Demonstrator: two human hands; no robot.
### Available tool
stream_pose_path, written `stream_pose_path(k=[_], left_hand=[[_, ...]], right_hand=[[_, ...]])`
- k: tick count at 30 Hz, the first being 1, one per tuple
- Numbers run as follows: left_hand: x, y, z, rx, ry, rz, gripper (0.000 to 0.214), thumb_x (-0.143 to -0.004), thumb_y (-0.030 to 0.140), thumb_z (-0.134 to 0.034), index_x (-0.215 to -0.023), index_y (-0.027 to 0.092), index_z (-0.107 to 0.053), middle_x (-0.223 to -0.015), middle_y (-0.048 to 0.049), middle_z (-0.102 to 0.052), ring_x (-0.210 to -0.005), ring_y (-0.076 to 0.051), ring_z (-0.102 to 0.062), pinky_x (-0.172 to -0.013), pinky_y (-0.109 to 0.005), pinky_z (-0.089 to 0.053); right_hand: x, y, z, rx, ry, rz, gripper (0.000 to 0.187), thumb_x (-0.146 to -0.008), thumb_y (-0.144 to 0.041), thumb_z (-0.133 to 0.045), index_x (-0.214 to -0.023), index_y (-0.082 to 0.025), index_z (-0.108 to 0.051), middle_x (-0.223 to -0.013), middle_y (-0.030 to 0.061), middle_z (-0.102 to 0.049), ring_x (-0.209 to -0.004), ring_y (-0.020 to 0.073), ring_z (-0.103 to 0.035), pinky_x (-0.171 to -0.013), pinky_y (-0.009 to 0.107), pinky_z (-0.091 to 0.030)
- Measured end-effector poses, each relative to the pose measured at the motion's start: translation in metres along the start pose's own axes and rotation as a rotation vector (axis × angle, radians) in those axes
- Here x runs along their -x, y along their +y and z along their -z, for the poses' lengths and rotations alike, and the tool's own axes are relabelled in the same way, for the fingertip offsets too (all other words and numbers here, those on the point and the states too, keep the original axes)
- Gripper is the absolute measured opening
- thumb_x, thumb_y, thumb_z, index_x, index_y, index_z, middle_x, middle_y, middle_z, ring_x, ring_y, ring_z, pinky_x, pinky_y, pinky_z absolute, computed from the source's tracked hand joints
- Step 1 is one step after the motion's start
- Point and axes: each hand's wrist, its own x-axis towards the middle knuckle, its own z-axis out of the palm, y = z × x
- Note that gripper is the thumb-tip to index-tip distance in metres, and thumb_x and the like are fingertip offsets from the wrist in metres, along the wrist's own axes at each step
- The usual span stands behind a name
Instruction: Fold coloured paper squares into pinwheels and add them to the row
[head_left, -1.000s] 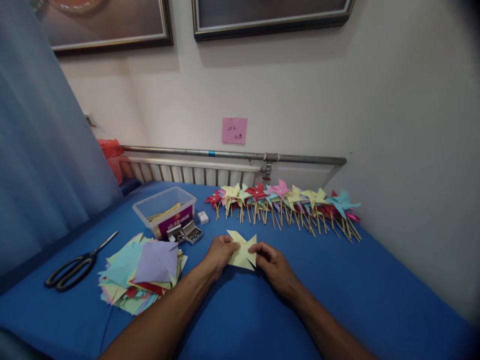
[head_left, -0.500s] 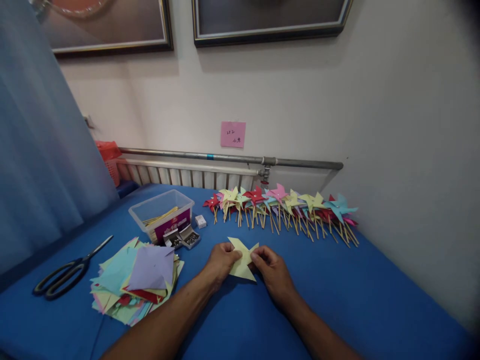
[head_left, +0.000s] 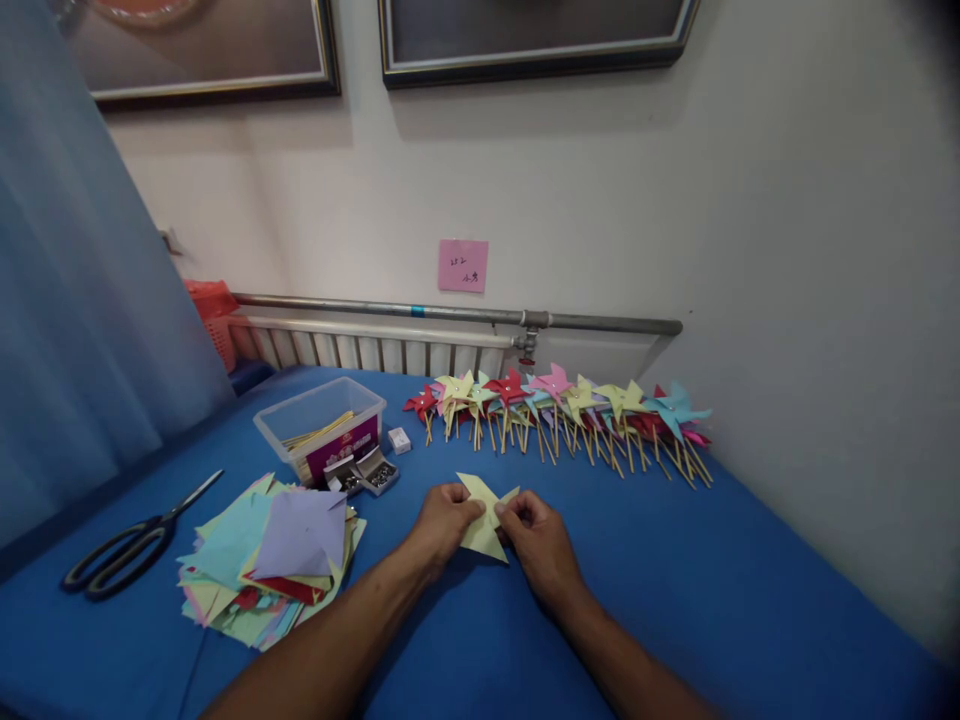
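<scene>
A pale yellow paper pinwheel, with its corners folded toward the middle, is held between my two hands above the blue table. My left hand grips its left side, thumb on top near the centre. On the other side, my right hand pinches the paper close to the centre with thumb and fingertips; whether a pin is between them is hidden. To the left lies a stack of cut coloured paper squares, a purple one on top. Small open boxes of metal pins sit just beyond the stack.
A row of finished pinwheels on wooden sticks lies along the back. Behind the pin boxes stands a clear plastic tub holding sticks. Black-handled scissors rest at far left, and a small white box is beside the tub.
My right hand's fingertips have shifted slightly left toward the pinwheel's centre. The whole view has moved a little; my left hand keeps its hold.
</scene>
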Motion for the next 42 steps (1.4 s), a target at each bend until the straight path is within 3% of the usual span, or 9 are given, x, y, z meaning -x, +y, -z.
stream_pose_path(k=[14,17,20,23,35,39,42], left_hand=[[0.001,0.003,-0.001,-0.019,0.001,0.011,0.024,-0.06,0.024,-0.072,-0.056,0.018,-0.049,-0.045,0.0056,-0.048,-0.04,-0.007,-0.037,-0.042,-0.021,-0.027],[0.001,0.004,-0.001,-0.002,-0.023,0.018,0.022,-0.06,0.025,-0.071,-0.057,0.018,-0.051,-0.047,0.0045,-0.051,-0.041,-0.007,-0.04,-0.043,-0.021,-0.029],[0.001,0.002,0.0,0.001,-0.034,0.018,0.022,-0.058,0.027,-0.073,-0.058,0.017,-0.053,-0.048,0.0036,-0.053,-0.042,-0.008,-0.042,-0.044,-0.021,-0.031],[0.0,0.0,0.001,0.008,-0.05,0.014,0.024,-0.058,0.031,-0.074,-0.06,0.017,-0.054,-0.05,0.0032,-0.054,-0.043,-0.008,-0.043,-0.044,-0.022,-0.031],[0.0,0.001,0.0,-0.015,-0.04,0.018,0.023,-0.057,0.029,-0.073,-0.061,0.017,-0.054,-0.052,0.0022,-0.057,-0.044,-0.01,-0.046,-0.045,-0.023,-0.034],[0.0,0.0,0.001,0.025,-0.062,0.034,0.019,-0.059,0.029,-0.07,-0.065,0.016,-0.057,-0.056,0.0001,-0.061,-0.046,-0.011,-0.049,-0.047,-0.024,-0.036],[0.0,0.0,0.003,0.035,-0.041,0.026,0.018,-0.06,0.028,-0.069,-0.064,0.017,-0.056,-0.054,0.0005,-0.06,-0.044,-0.01,-0.048,-0.046,-0.023,-0.036]], right_hand=[[-0.001,0.005,-0.004,0.202,0.1,0.075,0.026,-0.079,-0.047,-0.062,-0.071,-0.023,-0.054,-0.062,-0.0024,-0.06,-0.057,0.0164,-0.054,-0.053,0.026,-0.038],[-0.002,0.007,-0.006,0.168,0.133,0.08,0.027,-0.078,-0.046,-0.064,-0.091,-0.023,-0.06,-0.071,-0.0006,-0.066,-0.061,0.018,-0.059,-0.055,0.027,-0.041],[-0.002,0.011,-0.007,0.118,0.118,0.082,0.044,-0.079,-0.044,-0.064,-0.117,-0.022,-0.056,-0.077,0.0003,-0.069,-0.062,0.0191,-0.062,-0.056,0.028,-0.044],[-0.002,0.013,-0.006,0.095,0.093,0.088,0.054,-0.08,-0.044,-0.063,-0.128,-0.022,-0.051,-0.077,0.0003,-0.07,-0.063,0.0196,-0.063,-0.058,0.029,-0.046],[0.001,0.005,-0.008,0.033,0.056,0.045,0.063,-0.078,-0.045,-0.068,-0.134,-0.023,-0.048,-0.074,-0.0019,-0.065,-0.06,0.018,-0.059,-0.055,0.029,-0.045],[-0.001,0.003,-0.008,-0.15,0.032,0.013,0.073,-0.076,-0.045,-0.07,-0.139,-0.022,-0.041,-0.079,-0.0009,-0.068,-0.065,0.0181,-0.061,-0.062,0.03,-0.048],[-0.003,0.006,-0.008,-0.35,-0.009,-0.082,0.069,-0.071,-0.05,-0.074,-0.128,-0.021,-0.048,-0.077,-0.0007,-0.068,-0.066,0.0184,-0.062,-0.064,0.031,-0.049]])
